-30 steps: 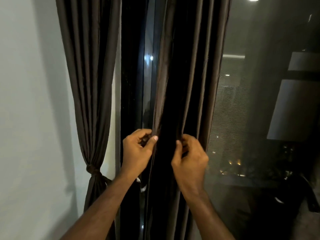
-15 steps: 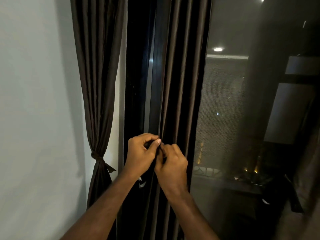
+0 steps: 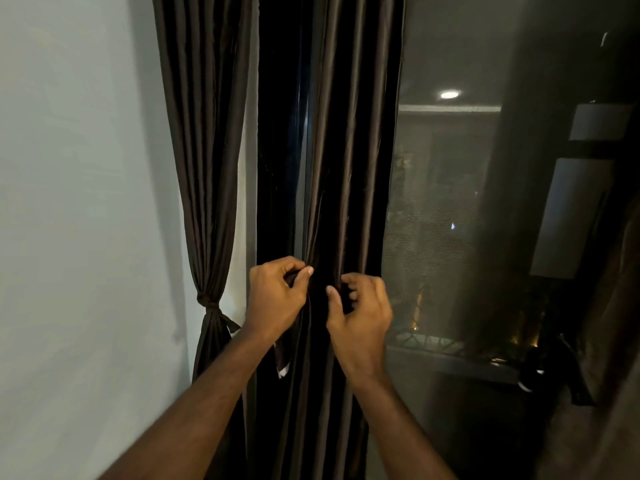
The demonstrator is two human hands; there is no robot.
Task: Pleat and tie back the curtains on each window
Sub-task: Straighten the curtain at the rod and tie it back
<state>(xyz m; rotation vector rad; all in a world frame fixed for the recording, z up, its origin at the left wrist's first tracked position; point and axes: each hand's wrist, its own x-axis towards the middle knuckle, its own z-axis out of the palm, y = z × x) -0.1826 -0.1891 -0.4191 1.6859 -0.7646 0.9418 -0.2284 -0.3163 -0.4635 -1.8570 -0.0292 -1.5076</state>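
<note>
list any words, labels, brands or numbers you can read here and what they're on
None: no readable text shows in this view.
A small white patch like a tag hangs below the left hand by the curtain; nothing legible on it.
The right hand, the tied curtain and the window bear no writing.
</note>
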